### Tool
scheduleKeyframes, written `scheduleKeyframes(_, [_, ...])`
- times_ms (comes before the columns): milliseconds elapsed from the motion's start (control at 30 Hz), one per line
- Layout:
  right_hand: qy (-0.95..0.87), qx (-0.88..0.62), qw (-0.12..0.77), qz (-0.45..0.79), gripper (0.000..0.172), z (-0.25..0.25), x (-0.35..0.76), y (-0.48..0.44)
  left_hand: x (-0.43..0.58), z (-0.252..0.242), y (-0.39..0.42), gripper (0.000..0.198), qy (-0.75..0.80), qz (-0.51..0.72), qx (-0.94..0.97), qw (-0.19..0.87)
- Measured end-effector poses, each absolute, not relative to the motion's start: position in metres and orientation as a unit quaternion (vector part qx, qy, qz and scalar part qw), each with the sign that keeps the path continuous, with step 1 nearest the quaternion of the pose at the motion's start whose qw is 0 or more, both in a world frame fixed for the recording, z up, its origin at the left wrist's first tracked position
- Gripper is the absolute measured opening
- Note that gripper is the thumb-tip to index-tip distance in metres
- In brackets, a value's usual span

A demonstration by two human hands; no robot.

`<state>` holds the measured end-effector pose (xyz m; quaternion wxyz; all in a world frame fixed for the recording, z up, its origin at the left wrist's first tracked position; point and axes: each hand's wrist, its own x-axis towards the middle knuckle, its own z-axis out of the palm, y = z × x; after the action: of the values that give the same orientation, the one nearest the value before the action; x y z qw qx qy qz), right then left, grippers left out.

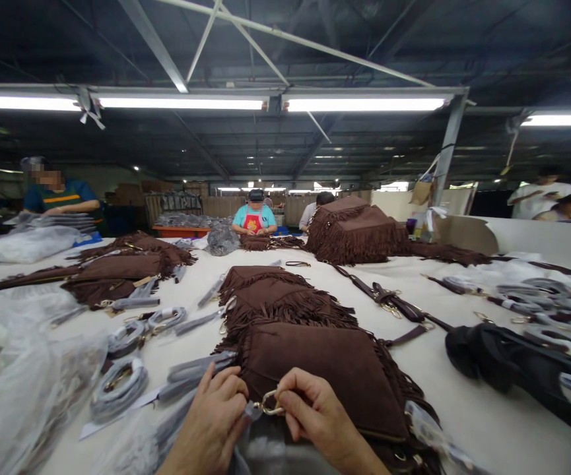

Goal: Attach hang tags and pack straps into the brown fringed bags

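Note:
A gold snap hook (269, 404) lies between my two hands, just in front of a dark brown fringed bag (315, 369). My right hand (317, 409) pinches the hook's curved end between thumb and fingers. At its swivel end, my left hand (216, 419) closes on the plastic-wrapped strap (251, 410), its upper fingers partly raised. Most of that strap is hidden by the left hand. More brown fringed bags (270, 290) overlap behind the nearest one. Grey plastic-wrapped straps (179, 382) lie beside the left hand.
Coiled wrapped straps (119, 389) and clear plastic bags (28, 389) are on the left. A black bag-like object (507, 363) and more coils (552, 297) lie right. A tall pile of fringed bags (354, 231) stands behind. Co-workers (254, 214) sit across the table.

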<state>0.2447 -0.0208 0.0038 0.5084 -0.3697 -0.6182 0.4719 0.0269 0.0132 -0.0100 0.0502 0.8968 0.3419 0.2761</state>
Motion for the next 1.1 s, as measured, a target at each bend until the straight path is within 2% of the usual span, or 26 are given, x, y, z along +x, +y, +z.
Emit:
scheduleKeyframes(67, [-0.637, -0.375, 0.510, 0.441, 0.042, 0.005, 0.244, -0.022, 0.027, -0.009, 0.010, 0.026, 0.333, 0.292, 0.895, 0.052])
scheduleKeyframes(167, [-0.674, -0.367, 0.506, 0.393, 0.038, 0.008, 0.240, -0.025, 0.035, -0.004, 0.001, 0.064, 0.304, 0.342, 0.887, 0.055])
scheduleKeyframes(200, [-0.685, -0.358, 0.505, 0.384, 0.036, 0.009, 0.239, -0.026, 0.038, -0.002, -0.001, 0.069, 0.292, 0.351, 0.888, 0.057])
scheduleKeyframes(400, [-0.694, -0.352, 0.513, 0.361, 0.035, 0.015, 0.239, -0.030, 0.052, -0.005, 0.003, 0.047, 0.270, 0.307, 0.910, 0.066])
scheduleKeyframes(533, [-0.659, -0.378, 0.516, 0.396, 0.037, 0.015, 0.247, -0.027, 0.047, -0.010, 0.004, 0.021, 0.321, 0.297, 0.894, 0.095])
scheduleKeyframes(667, [-0.647, -0.393, 0.518, 0.399, 0.038, 0.014, 0.251, -0.023, 0.043, -0.019, 0.007, 0.021, 0.333, 0.303, 0.888, 0.091])
scheduleKeyframes(733, [-0.664, -0.396, 0.528, 0.351, 0.033, 0.016, 0.250, -0.023, 0.042, -0.022, 0.009, 0.021, 0.345, 0.307, 0.884, 0.073])
scheduleKeyframes(867, [-0.713, -0.398, 0.560, 0.142, 0.023, 0.021, 0.247, -0.029, 0.044, -0.021, 0.010, 0.020, 0.388, 0.314, 0.866, 0.030])
scheduleKeyframes(967, [-0.755, -0.413, 0.506, 0.058, 0.020, 0.015, 0.241, -0.034, 0.045, -0.015, 0.006, 0.020, 0.401, 0.335, 0.853, -0.009])
scheduleKeyframes(1100, [-0.776, -0.442, 0.449, 0.019, 0.020, 0.004, 0.235, -0.035, 0.051, -0.011, -0.002, 0.021, 0.403, 0.349, 0.845, -0.051])
